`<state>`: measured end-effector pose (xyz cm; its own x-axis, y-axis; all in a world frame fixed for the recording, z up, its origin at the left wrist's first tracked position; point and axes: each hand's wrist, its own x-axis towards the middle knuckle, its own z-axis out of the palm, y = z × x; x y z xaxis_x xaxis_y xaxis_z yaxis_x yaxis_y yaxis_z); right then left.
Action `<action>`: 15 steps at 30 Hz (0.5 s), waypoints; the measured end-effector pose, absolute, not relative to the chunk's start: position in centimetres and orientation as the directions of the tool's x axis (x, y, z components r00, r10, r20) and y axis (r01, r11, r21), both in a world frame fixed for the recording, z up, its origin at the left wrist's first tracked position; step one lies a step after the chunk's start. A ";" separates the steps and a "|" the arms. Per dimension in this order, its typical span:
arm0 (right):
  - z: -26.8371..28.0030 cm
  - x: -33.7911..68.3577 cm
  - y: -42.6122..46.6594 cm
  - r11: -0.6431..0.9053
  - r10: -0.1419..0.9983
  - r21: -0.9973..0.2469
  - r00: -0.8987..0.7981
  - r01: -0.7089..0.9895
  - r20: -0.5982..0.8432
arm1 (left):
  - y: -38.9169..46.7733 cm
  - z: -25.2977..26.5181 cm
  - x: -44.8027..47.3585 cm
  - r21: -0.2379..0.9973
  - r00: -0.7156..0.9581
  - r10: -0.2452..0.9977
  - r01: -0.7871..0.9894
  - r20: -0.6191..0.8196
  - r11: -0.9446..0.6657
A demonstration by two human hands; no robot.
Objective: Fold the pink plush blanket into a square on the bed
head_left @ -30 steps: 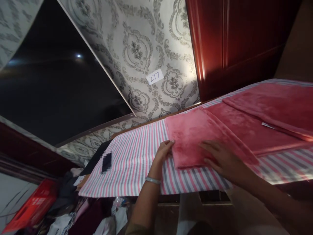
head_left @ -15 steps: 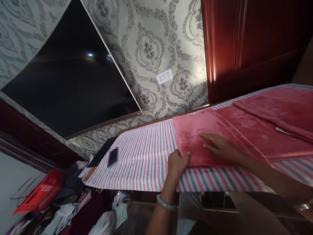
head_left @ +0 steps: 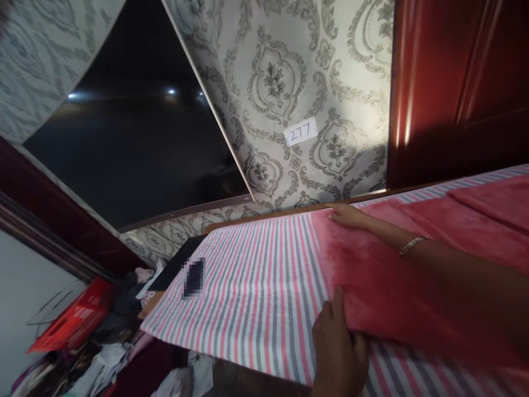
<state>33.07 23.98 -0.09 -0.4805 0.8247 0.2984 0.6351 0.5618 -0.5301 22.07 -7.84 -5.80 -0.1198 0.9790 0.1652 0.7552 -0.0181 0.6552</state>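
Observation:
A pink plush blanket (head_left: 380, 275), folded in layers, lies over a striped cloth (head_left: 256, 281) that covers the table. My right hand (head_left: 347, 215) reaches across to the blanket's far left corner, and its fingers pinch the edge there. At the near left corner, my left hand (head_left: 341, 342) has its fingers and thumb closed around the blanket's edge. Part of the blanket is hidden beneath my right forearm. Its near edge at the lower right looks blurred.
A large dark television (head_left: 144, 127) leans over the table's far left side. A dark blurred-out object (head_left: 193, 278) lies on the striped cloth. Clothes and a red bag (head_left: 76, 320) are heaped at the lower left. A red-brown wooden panel (head_left: 446, 94) stands behind.
My right hand has moved from the blanket's middle to its far left corner. My left hand has shifted to the near corner. The view has swung slightly left and closer.

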 end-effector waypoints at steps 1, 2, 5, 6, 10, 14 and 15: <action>-0.1 32.7 24.9 0.554 0.828 -0.526 -0.494 0.645 0.266 | -7.6 -5.9 22.1 0.655 -0.126 0.981 0.756 0.151 -0.004; -0.2 32.3 25.8 0.547 0.829 -0.524 -0.508 0.653 0.232 | -7.5 -6.1 22.1 0.655 -0.132 0.981 0.756 0.141 0.008; -0.4 31.7 27.8 0.537 0.823 -0.528 -0.547 0.658 0.156 | -7.2 -7.0 22.2 0.666 -0.152 0.978 0.745 0.141 0.020; -0.4 31.6 28.3 0.535 0.818 -0.533 -0.559 0.655 0.135 | -7.2 -7.5 22.2 0.670 -0.164 0.976 0.742 0.147 0.024; -0.6 31.2 29.7 0.518 0.795 -0.570 -0.605 0.638 0.046 | -7.4 -9.3 22.3 0.651 -0.177 0.973 0.758 0.151 0.036; -0.8 30.6 30.4 0.498 0.784 -0.617 -0.621 0.609 0.020 | -7.7 -10.3 22.4 0.676 -0.234 0.966 0.731 0.112 0.098; -0.8 30.3 30.5 0.499 0.789 -0.631 -0.613 0.594 0.046 | -7.8 -10.4 22.3 0.698 -0.256 0.962 0.706 0.095 0.119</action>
